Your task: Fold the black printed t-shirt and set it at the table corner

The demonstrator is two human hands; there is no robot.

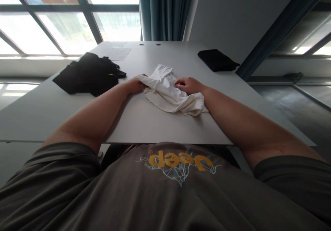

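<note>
A crumpled white cloth garment (168,91) lies bunched on the table in front of me; its exact kind is not clear. At its left end, my left hand (137,84) is closed on the edge, with the fingertips partly tucked under the fabric. My right hand (190,85) rests against the garment's right side, its fingers curled in on the cloth. The lower right part of the garment spills loosely beside my right wrist.
The white table (144,127) carries a heap of black clothing (88,74) on the left and a folded black cloth (217,60) at the back right. Sheets of paper (119,54) lie near the far left edge. A blue curtain (165,11) hangs behind.
</note>
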